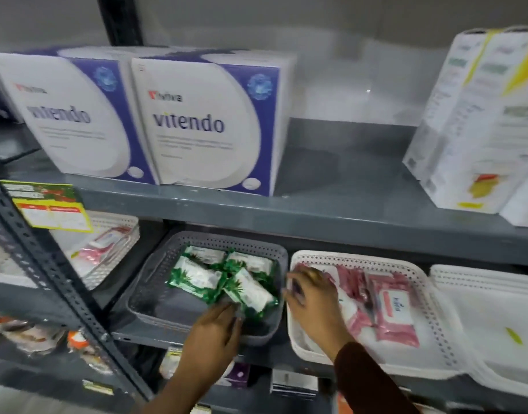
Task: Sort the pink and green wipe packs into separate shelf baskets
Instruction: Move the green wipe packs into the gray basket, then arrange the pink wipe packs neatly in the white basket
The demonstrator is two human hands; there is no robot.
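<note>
- Grey basket [155, 282] on the middle shelf [286, 207], holding the green wipe packs [227, 279] in a loose heap toward its right half.
- White basket [421, 300] just beside it on the right, holding the pink wipe packs [388, 309], some overlapping.
- Left hand [215, 333] over the grey basket's front rim, fingertips touching the nearest green pack; grasp or mere contact: cannot tell, blurred.
- Right hand [313, 300] inside the white basket's left end, fingers spread and loose over the packs, nothing grasped.
- Two white-and-purple boxes [197, 121] on the upper shelf.
</note>
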